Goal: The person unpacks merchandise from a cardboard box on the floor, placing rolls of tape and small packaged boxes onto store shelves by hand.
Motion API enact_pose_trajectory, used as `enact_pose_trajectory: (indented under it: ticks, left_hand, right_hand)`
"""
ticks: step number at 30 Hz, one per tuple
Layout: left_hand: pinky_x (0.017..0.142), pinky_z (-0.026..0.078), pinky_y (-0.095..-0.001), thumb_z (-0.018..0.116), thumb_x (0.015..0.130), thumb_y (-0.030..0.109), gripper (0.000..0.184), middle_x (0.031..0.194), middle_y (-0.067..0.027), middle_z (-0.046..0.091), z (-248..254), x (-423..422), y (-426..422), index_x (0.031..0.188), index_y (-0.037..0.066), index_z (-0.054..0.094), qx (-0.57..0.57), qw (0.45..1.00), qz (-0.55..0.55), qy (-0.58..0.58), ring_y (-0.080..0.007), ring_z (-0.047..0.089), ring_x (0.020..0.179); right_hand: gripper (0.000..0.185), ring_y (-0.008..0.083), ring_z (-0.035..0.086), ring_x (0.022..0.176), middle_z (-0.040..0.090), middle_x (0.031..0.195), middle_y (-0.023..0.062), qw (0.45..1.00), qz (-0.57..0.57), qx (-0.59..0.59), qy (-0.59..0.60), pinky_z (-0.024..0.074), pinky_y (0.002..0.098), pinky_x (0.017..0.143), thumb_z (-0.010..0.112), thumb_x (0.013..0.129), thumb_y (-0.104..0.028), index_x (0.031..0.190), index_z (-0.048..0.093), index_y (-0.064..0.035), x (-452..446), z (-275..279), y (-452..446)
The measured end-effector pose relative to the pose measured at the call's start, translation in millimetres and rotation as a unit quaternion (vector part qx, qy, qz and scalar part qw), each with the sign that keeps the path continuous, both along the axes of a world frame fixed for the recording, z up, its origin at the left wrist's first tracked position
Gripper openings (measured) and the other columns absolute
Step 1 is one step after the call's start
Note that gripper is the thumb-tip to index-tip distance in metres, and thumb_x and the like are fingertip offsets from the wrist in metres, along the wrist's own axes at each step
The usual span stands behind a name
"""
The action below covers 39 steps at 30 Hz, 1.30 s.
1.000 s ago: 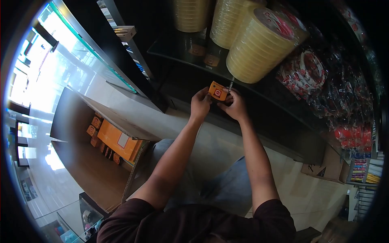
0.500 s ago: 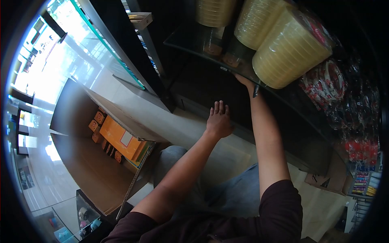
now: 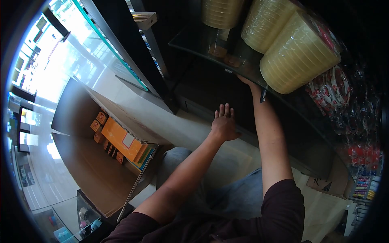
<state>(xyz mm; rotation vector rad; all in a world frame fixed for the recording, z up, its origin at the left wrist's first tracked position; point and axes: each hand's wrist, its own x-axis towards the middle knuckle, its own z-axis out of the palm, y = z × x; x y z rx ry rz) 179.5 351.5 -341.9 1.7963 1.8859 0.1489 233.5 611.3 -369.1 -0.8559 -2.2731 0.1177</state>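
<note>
My left hand (image 3: 225,124) is stretched out flat at the dark lower front of the shelf unit, fingers extended and holding nothing. My right hand (image 3: 245,80) reaches beneath the glass shelf (image 3: 190,45). Its fingers are hidden by the shelf edge and shadow, so I cannot make out whether they hold anything. On the shelf, just above that hand, stand wrapped stacks of clear yellowish tape rolls (image 3: 298,54). Left of my knees is an open cardboard box (image 3: 79,172) with orange packages (image 3: 121,137) and small orange boxes inside.
Plastic-wrapped red and white goods (image 3: 334,91) hang or lie at the right. A glass panel edge (image 3: 111,46) and dark post rise at the upper left. Another piece of cardboard (image 3: 330,184) lies on the floor at the right, near a rack of colourful items (image 3: 362,186).
The view has shifted slightly, so the shelf and box appear a little lower and further right. My left hand's fingers have spread slightly; my right hand stays under the shelf.
</note>
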Motion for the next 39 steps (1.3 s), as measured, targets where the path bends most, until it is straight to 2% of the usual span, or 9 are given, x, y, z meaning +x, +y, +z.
enact_pose_trajectory:
  ticks: [17,20,23,25,27,29,32,35,39]
  left_hand:
    - [0.116,0.019,-0.0499,0.072,0.072,0.052,0.107,0.154,-0.0288,0.014,-2,4,1,0.146,-0.007,0.022,0.009,1.0,0.016,0.002,-0.044,0.012,0.144]
    - [0.116,0.019,-0.0498,0.072,0.073,0.051,0.105,0.154,-0.0283,0.015,1,6,1,0.146,-0.007,0.023,0.009,1.0,0.021,0.005,-0.0443,0.013,0.144]
    - [0.116,0.019,-0.0497,0.071,0.075,0.049,0.103,0.154,-0.0279,0.015,1,8,1,0.146,-0.007,0.023,0.012,1.0,0.025,0.013,-0.0447,0.013,0.144]
    - [0.116,0.019,-0.0496,0.07,0.077,0.048,0.101,0.154,-0.0279,0.016,-2,9,3,0.146,-0.007,0.023,0.011,0.999,0.024,0.021,-0.0449,0.013,0.143]
    - [0.116,0.019,-0.05,0.069,0.078,0.048,0.098,0.154,-0.0284,0.017,-6,10,4,0.146,-0.006,0.024,0.027,0.999,0.029,0.023,-0.046,0.014,0.143]
    - [0.116,0.019,-0.0504,0.068,0.079,0.048,0.096,0.153,-0.0287,0.018,-9,14,-3,0.146,-0.005,0.025,0.031,0.999,0.028,0.011,-0.047,0.015,0.142]
    - [0.115,0.02,-0.0512,0.068,0.079,0.048,0.091,0.153,-0.0289,0.017,1,24,-15,0.144,-0.003,0.03,0.044,0.999,0.022,-0.01,-0.0487,0.016,0.141]
    - [0.115,0.02,-0.0509,0.068,0.079,0.043,0.085,0.154,-0.0274,0.014,16,48,-34,0.143,0.001,0.033,-0.008,0.999,0.025,-0.018,-0.0461,0.015,0.142]
    - [0.113,0.026,-0.0515,0.07,0.079,0.032,0.068,0.152,-0.0277,0.021,0,53,-74,0.137,0.005,0.045,0.07,0.985,0.045,-0.154,-0.0468,0.022,0.139]
  right_hand:
    - [0.045,0.0355,0.057,0.109,0.062,0.117,0.0148,0.998,-0.038,0.047,-0.003,0.0458,0.0452,0.095,0.076,0.077,-0.034,0.114,0.063,-0.0114,-11,-15,-14]
    - [0.044,0.0361,0.056,0.11,0.062,0.115,0.0151,0.999,-0.039,0.023,0.007,0.0452,0.0444,0.096,0.077,0.076,-0.031,0.113,0.063,-0.0116,-11,-3,-25]
    - [0.045,0.0371,0.055,0.111,0.061,0.115,0.0167,0.998,-0.003,0.065,0.021,0.0447,0.0445,0.096,0.078,0.075,-0.029,0.113,0.063,-0.0106,-11,-19,-10]
    - [0.048,0.0358,0.056,0.111,0.06,0.116,0.0166,0.998,-0.038,0.048,0.007,0.0445,0.0441,0.097,0.079,0.074,-0.027,0.115,0.061,-0.0098,-9,-29,-8]
    - [0.051,0.0344,0.055,0.113,0.059,0.119,0.0168,0.999,-0.007,-0.018,0.033,0.0434,0.0433,0.098,0.078,0.075,-0.026,0.12,0.058,-0.0091,-5,-22,-7]
    - [0.055,0.0331,0.053,0.117,0.056,0.125,0.0175,0.982,0.09,-0.139,0.096,0.0415,0.0419,0.101,0.076,0.077,-0.024,0.125,0.054,-0.0086,-1,-7,-12]
    - [0.058,0.032,0.051,0.121,0.054,0.129,0.0185,0.977,0.059,-0.173,0.114,0.0398,0.0412,0.103,0.074,0.078,-0.028,0.128,0.052,-0.0086,12,-4,-28]
    - [0.06,0.0308,0.049,0.124,0.052,0.133,0.0196,0.961,0.027,-0.261,0.086,0.0381,0.0406,0.105,0.073,0.08,-0.031,0.131,0.05,-0.0086,45,3,-53]
    - [0.064,0.0293,0.047,0.128,0.048,0.138,0.021,0.909,0.027,-0.416,-0.025,0.0358,0.0397,0.108,0.071,0.081,-0.035,0.134,0.048,-0.0087,105,-9,-113]
